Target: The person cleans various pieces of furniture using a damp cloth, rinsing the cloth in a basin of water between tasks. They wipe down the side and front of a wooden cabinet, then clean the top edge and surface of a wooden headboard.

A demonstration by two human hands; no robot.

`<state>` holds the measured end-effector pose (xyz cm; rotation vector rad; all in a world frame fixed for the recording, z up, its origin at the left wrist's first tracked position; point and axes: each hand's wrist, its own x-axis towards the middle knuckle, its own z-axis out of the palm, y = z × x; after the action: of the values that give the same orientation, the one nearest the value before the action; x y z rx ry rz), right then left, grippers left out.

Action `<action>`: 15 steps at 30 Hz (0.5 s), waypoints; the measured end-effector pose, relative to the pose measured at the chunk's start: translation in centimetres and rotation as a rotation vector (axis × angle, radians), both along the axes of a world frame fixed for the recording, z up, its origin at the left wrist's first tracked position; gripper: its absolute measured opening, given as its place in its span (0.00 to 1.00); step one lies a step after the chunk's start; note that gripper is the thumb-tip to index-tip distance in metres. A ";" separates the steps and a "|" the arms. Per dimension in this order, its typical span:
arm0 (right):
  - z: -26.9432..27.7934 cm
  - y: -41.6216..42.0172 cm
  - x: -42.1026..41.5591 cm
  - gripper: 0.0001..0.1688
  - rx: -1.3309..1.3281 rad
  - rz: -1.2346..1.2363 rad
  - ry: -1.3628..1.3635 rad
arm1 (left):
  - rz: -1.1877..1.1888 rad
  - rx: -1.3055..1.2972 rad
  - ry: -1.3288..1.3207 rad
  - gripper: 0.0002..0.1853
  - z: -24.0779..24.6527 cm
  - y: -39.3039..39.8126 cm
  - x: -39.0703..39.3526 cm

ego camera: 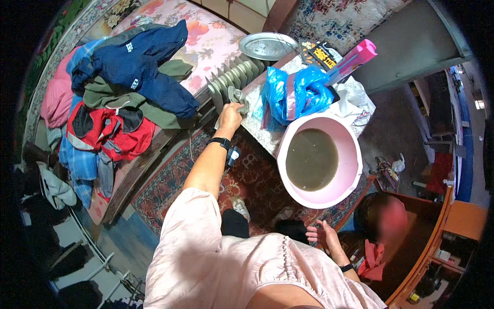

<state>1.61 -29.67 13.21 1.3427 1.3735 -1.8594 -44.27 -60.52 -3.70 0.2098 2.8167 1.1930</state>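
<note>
My left hand [230,117] reaches forward and pinches a crumpled grey-green cloth [236,101] at the table's near left corner, beside an oil-filled radiator [235,75]. My right hand [326,236] hangs low at my right side, fingers apart and holding nothing. A pink plastic basin [349,170] with murky brown water [312,159] stands at the table's near edge, between my hands. Behind it lie a bunched blue plastic bag [305,90] and a pink-topped clear container [353,60]. White crumpled plastic [350,98] lies to the right of the bag.
Left, a bed [208,29] with floral pink bedding bears a navy jacket [127,61], a red garment [135,135] and other clothes. A round metal tray [267,45] stands behind the radiator. A patterned rug [175,174] covers the floor; a wooden cabinet [409,247] is right.
</note>
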 end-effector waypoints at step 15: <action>-4.7 -1.5 -2.9 0.35 0.047 -0.518 -0.097 | -0.090 -0.001 0.200 0.25 3.9 -2.1 -5.3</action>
<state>-1.29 -31.21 8.51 1.9254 1.0926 -2.0464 -49.56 -62.62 0.24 0.4755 2.9383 1.2151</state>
